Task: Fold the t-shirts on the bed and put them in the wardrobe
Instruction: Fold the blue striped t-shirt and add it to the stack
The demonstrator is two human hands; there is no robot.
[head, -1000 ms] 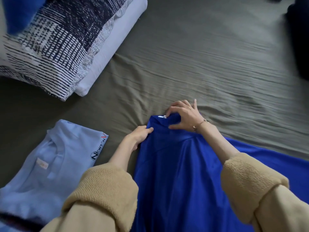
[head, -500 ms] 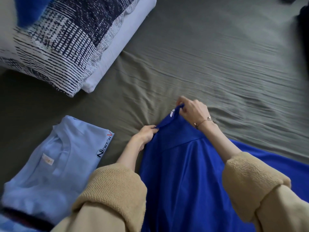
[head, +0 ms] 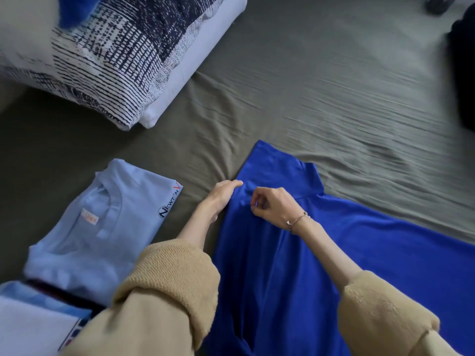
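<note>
**Fingers smoothing a blue shirt before the fold**

Fingers [head: 237, 183] of the left hand [head: 222, 195] were straight and pressed together, lying flat on the left edge of the royal blue t-shirt [head: 295, 265], probably to hold that edge in place on the bed [head: 308, 86]. The right hand [head: 272, 208] was curled just beside it over the cloth below the collar. It seemed to pinch a small bit of fabric, though I could not tell this for sure, because the fingertips were turned under the palm. A thin bracelet [head: 295, 221] sat on that wrist.

The blue shirt lay spread before the person, collar away from them, one part reaching to the right. I judged that it was being straightened so that the fold would come out even.

On the left, a light blue t-shirt [head: 102, 227] lay already folded, apart from the working area, likely waiting for the wardrobe. A patterned pillow [head: 102, 60] rested further away.
</note>
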